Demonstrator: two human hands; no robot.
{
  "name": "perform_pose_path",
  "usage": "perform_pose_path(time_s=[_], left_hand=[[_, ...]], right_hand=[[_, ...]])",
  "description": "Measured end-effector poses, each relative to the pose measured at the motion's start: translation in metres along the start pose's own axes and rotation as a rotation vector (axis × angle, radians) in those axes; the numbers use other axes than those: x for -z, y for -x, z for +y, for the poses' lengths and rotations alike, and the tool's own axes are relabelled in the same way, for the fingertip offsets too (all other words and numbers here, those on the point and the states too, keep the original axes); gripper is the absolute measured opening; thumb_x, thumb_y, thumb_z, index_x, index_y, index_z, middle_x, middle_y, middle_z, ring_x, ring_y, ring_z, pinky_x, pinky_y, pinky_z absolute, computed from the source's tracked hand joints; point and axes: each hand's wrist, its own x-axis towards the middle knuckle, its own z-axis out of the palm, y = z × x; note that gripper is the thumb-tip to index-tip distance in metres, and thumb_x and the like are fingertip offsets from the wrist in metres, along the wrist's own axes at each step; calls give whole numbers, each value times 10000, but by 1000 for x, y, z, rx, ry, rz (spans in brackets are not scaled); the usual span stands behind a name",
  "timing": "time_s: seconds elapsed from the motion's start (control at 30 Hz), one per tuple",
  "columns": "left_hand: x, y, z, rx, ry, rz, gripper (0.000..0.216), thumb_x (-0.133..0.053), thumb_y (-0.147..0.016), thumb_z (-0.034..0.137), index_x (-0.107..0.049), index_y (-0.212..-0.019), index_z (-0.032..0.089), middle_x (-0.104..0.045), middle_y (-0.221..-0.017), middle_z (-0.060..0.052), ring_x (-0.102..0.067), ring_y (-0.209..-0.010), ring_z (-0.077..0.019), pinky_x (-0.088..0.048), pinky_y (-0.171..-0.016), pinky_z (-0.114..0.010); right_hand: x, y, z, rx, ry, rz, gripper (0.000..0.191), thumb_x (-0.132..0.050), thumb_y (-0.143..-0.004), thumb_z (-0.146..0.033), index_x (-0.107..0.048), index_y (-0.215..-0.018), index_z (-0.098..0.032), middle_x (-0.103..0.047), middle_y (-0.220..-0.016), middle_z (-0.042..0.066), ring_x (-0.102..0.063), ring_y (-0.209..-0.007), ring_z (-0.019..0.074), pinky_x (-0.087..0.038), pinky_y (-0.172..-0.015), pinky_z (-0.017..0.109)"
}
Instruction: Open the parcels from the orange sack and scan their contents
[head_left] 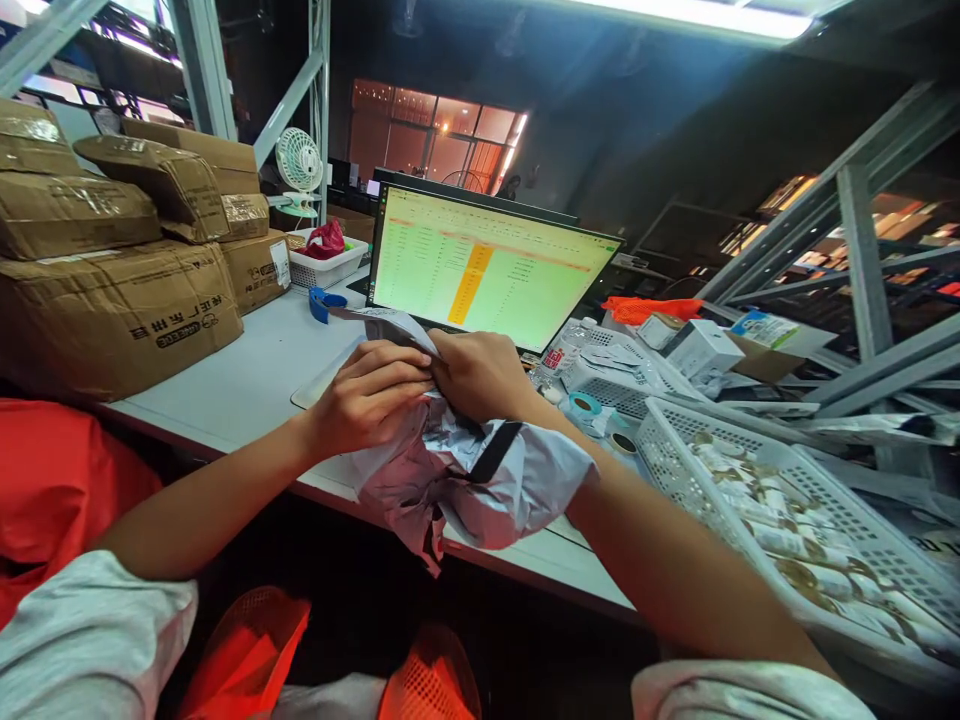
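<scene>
Packaging (540,480), grey and crumpled, hangs mid-frame over the near edge of the table (262,355). The left hand (375,395) grasps its gathered top; the right hand (484,375) clenches it alongside, below a lit screen (491,265) at upper centre.

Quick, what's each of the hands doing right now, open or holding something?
Left hand: closed, holding the crumpled bag.
Right hand: closed, gripping the same bag.

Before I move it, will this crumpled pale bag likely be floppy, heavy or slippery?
The bag will probably flop, since it sags in loose folds. It may be light, as the wrinkled material looks thin. Its slight sheen suggests some slipperiness.
</scene>
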Motion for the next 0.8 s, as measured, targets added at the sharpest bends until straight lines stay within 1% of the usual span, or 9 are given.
perform_pose_path(time_s=[0.13,0.2,0.3,0.4,0.5,0.6,0.67,0.73,0.8], left_hand=[[8,-3,6,7,93,-142,97,-606,-938,147,-638,-861,196,-736,-853,-52,-689,-1079,-226,-535,-948,-385],[12,-4,10,-6,116,-239,172,-549,-931,138,-576,-776,209,-682,-748,-34,-689,-933,-216,-534,-939,-393],[18,-3,15,-35,122,-405,212,-490,-885,122,-494,-704,231,-590,-630,-6,-585,-637,-186,-520,-770,-364],[26,3,25,-15,179,-535,189,-463,-869,151,-448,-704,242,-532,-577,6,-496,-513,-180,-396,-563,-351],[41,16,50,94,292,-613,178,-432,-878,155,-410,-727,246,-505,-555,17,-470,-472,-174,-326,-513,-357],[63,34,85,232,442,-668,185,-398,-880,148,-364,-729,248,-494,-556,18,-457,-473,-170,-315,-508,-355],[78,41,100,340,519,-715,193,-375,-900,155,-351,-733,248,-504,-575,14,-456,-486,-168,-327,-514,-347],[89,44,102,461,564,-773,214,-356,-948,166,-379,-750,243,-521,-599,19,-467,-498,-159,-350,-521,-325],[94,40,90,603,555,-803,208,-355,-993,166,-477,-838,232,-571,-657,26,-519,-538,-143,-394,-546,-285]], right_hand=[[-6,-6,8,-10,115,17,304,-399,-1022,-296,-667,-1092,-170,-750,-873,107,-580,-696,190,-204,-602,310],[-11,-10,14,-48,165,4,319,-394,-1033,-296,-664,-1137,-162,-759,-904,120,-600,-720,203,-194,-604,316],[-23,-22,24,-90,207,-38,343,-382,-1041,-298,-659,-1188,-159,-761,-945,137,-624,-768,228,-195,-609,323],[-35,-37,38,-166,225,-46,344,-389,-1026,-262,-647,-1226,-154,-757,-993,155,-629,-792,234,-221,-624,318],[-45,-46,64,-277,247,-52,367,-389,-1011,-237,-634,-1271,-149,-745,-1029,177,-628,-816,250,-247,-643,321],[-55,-48,91,-378,250,-17,399,-360,-1017,-238,-632,-1285,-124,-725,-1029,206,-619,-838,267,-265,-664,330],[-61,-49,102,-410,227,7,400,-363,-1017,-257,-645,-1264,-116,-717,-1007,205,-603,-829,263,-267,-671,331],[-68,-54,104,-377,168,4,361,-419,-1000,-291,-682,-1185,-127,-711,-968,180,-574,-799,245,-258,-667,329],[-72,-59,97,-304,36,-6,297,-493,-969,-336,-712,-1010,-140,-691,-878,130,-522,-748,210,-253,-657,321]])
